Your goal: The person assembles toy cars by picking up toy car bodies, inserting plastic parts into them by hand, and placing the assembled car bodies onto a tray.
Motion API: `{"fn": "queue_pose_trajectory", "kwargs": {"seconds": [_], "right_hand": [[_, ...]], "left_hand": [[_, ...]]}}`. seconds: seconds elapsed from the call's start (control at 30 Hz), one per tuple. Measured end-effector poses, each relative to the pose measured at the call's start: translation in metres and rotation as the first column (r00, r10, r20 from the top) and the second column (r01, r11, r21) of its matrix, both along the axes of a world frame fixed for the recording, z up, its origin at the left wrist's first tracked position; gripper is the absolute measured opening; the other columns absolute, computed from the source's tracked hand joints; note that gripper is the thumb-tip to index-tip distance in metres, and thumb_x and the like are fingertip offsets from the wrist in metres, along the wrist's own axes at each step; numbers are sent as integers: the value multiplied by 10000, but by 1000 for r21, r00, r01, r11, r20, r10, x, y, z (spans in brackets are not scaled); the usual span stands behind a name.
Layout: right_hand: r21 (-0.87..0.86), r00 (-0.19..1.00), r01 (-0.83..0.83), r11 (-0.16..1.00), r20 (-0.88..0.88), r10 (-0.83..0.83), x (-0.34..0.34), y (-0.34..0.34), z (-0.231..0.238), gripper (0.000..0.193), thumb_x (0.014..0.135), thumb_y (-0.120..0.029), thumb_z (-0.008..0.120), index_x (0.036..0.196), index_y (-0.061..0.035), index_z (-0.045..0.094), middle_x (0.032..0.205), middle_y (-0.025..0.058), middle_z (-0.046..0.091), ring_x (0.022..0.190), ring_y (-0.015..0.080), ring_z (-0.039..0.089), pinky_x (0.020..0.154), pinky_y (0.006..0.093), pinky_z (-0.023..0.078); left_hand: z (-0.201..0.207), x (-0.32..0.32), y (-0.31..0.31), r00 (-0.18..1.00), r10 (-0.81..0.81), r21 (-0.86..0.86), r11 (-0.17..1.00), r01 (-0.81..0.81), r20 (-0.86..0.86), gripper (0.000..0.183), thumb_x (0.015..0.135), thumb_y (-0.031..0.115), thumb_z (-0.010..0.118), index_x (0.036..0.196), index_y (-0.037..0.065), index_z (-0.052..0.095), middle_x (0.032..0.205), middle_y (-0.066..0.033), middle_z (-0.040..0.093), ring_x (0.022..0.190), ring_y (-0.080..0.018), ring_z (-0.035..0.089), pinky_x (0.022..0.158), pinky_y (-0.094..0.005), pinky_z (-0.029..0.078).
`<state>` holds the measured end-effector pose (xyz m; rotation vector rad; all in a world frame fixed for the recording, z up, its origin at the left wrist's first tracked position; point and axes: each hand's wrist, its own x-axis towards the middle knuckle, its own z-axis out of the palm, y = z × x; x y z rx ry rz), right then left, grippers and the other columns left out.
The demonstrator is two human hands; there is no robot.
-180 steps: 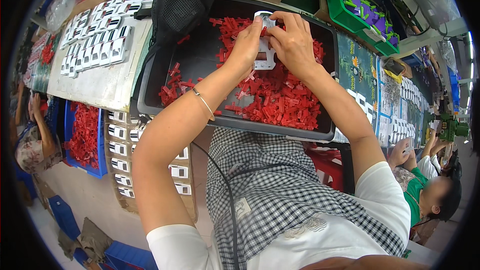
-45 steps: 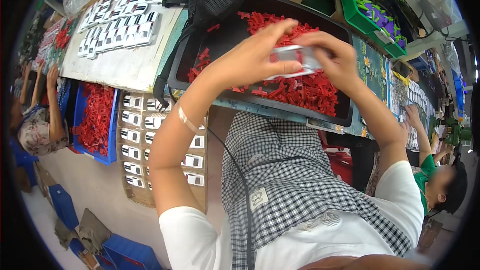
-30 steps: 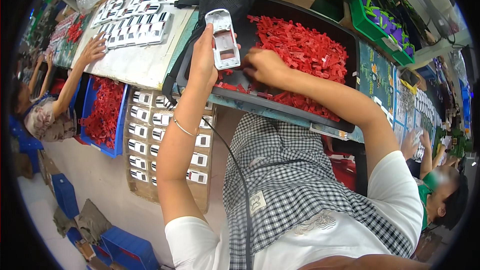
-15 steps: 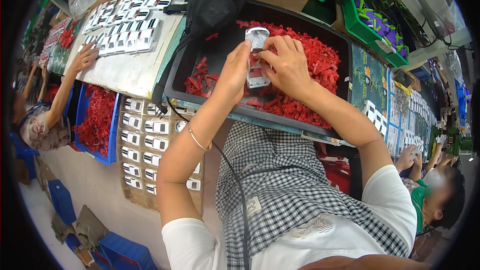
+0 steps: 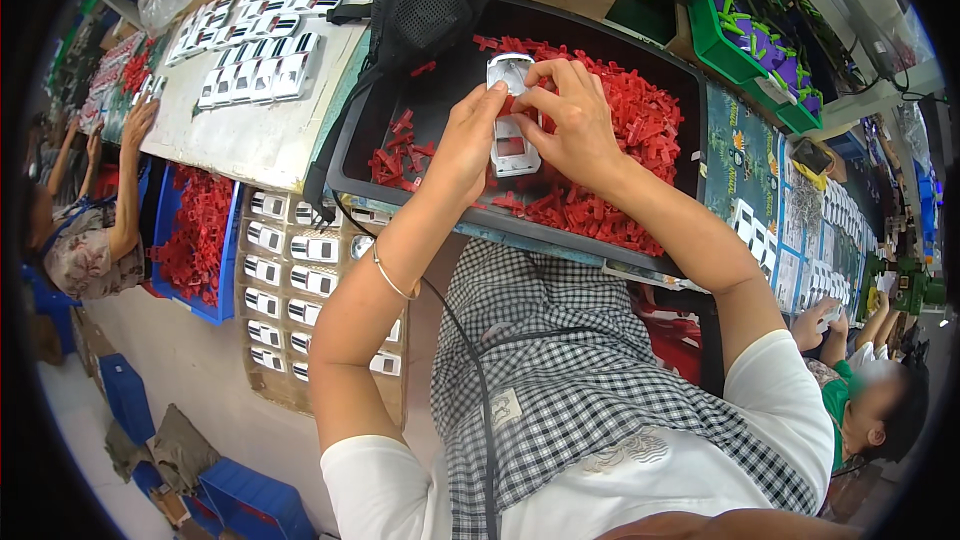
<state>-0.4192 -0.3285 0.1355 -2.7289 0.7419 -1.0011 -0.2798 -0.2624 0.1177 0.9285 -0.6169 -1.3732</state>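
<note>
Over a black tray [image 5: 345, 172], a white toy car body [image 5: 512, 162] rests in my left hand [image 5: 468, 145], whose fingers close along its left side. The shell lies with its hollow inner side facing up at the far end. At its middle, my right hand [image 5: 578, 125] bends thumb and fingers together in a pinch. A bit of red plastic shows by those fingertips, but they mostly cover it. Loose red plastic parts [image 5: 640, 120] lie heaped in the tray under and around both hands.
White toy cars stand in rows on the left table [image 5: 210, 130] and in a cardboard tray [image 5: 318, 324] below. A black mesh bag [image 5: 435, 5] hangs over the tray's far left corner. Co-workers sit left and right; a green bin [image 5: 712, 45] holds purple-green parts.
My right fingers have shifted slightly on the car body, and less red shows between them. The co-worker at left has drawn a hand back from the rows of cars.
</note>
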Motion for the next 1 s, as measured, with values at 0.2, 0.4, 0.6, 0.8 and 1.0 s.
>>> {"fn": "queue_pose_trajectory", "kwargs": {"seconds": [0.2, 0.4, 0.6, 0.8, 1.0], "right_hand": [[-39, 999, 5, 999, 35, -4, 2, 0, -3, 157, 672, -69, 743, 807, -91, 666, 1004, 56, 556, 936, 246, 524, 794, 386, 412], [-21, 998, -9, 1000, 58, 10, 2, 0, -5, 163, 681, -60, 732, 830, -87, 672, 1014, 63, 558, 975, 259, 522, 818, 390, 408], [14, 997, 9, 1000, 70, -10, 3, 4, -7, 176, 685, -55, 730, 852, -80, 680, 1019, 67, 558, 979, 263, 523, 829, 392, 401], [-16, 998, 3, 1000, 57, -2, 4, 4, -7, 175, 687, -55, 729, 852, -75, 675, 1030, 66, 559, 971, 260, 523, 808, 381, 395], [-54, 995, 22, 998, 95, -17, 4, 4, -6, 168, 690, -59, 729, 847, -73, 673, 1043, 62, 560, 978, 261, 523, 829, 387, 387]], "left_hand": [[-2, 0, 0, 999, 34, -11, 999, -35, -23, 304, 1025, 270, 425, 1132, 16, 553, 1000, -59, 598, 885, -117, 585, 749, -291, 524], [-4, 1, 1, 999, 12, -4, 1000, -12, -49, 294, 1026, 253, 419, 1132, 14, 553, 999, -61, 599, 887, -117, 585, 746, -294, 525], [-7, -1, 1, 1000, 11, -12, 1000, -10, 22, 245, 1007, 171, 422, 1143, 11, 549, 981, -55, 599, 865, -104, 582, 714, -282, 528], [-6, 0, 0, 1000, 17, -15, 1000, -17, 25, 243, 1009, 158, 423, 1158, 9, 545, 1010, -56, 605, 890, -106, 589, 754, -286, 523], [-3, -3, 2, 1000, 29, -2, 1000, -29, -9, 249, 1011, 159, 415, 1157, 3, 544, 1019, -61, 605, 904, -112, 591, 764, -289, 523]]}}
